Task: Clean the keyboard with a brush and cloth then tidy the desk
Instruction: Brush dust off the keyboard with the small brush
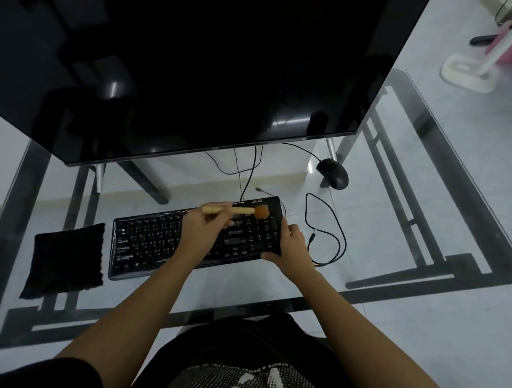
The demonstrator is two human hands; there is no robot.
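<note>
A black keyboard [157,242] lies on the glass desk [397,186] in front of me. My left hand [202,232] grips the wooden handle of a brush [242,211], whose orange bristles rest on the keys at the keyboard's far right corner. At the keyboard's right end, my right hand [290,244] holds the edge, fingers curled round it. A black cloth [66,259] lies flat on the desk left of the keyboard, touched by neither hand.
A large dark monitor [196,66] stands behind the keyboard. A black mouse [333,172] sits at the back right, and a loose black cable [330,230] loops right of the keyboard. A white stand [468,71] is on the floor beyond the desk.
</note>
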